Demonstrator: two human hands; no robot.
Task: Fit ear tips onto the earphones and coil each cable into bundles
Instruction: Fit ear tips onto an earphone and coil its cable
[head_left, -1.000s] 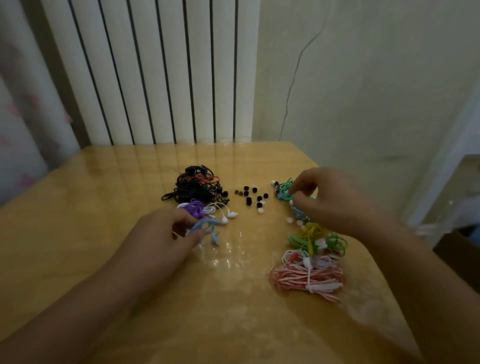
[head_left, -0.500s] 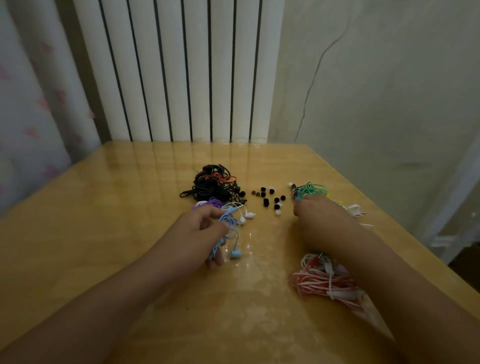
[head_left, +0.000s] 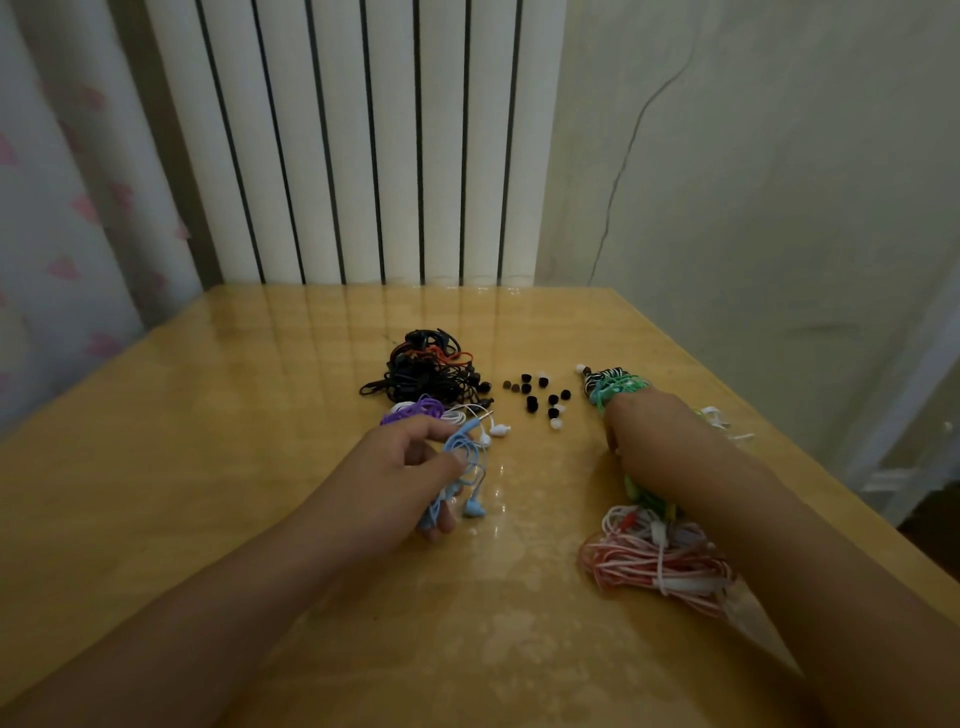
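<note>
My left hand (head_left: 402, 470) grips a light blue earphone (head_left: 465, 467) at the middle of the table, with one blue earbud dangling below the fingers. My right hand (head_left: 657, 439) lies knuckles up over coiled cables at the right; its fingers are hidden, beside a green coiled bundle (head_left: 618, 388). Several loose black and white ear tips (head_left: 540, 397) lie between the hands, farther back. A tangle of black earphones (head_left: 426, 371) with purple (head_left: 415, 409) and white earphones (head_left: 485, 423) sits behind my left hand.
A pink-and-white coiled bundle (head_left: 660, 566) and a yellow-green bundle (head_left: 649, 499) lie under my right forearm near the table's right edge. The glossy wooden table (head_left: 208, 467) stands against a white radiator (head_left: 363, 140) and a wall. A curtain hangs at the left.
My right hand came down from the green bundle and turned knuckles up onto the table. The left hand kept hold of the blue earphone, and my view shifted left.
</note>
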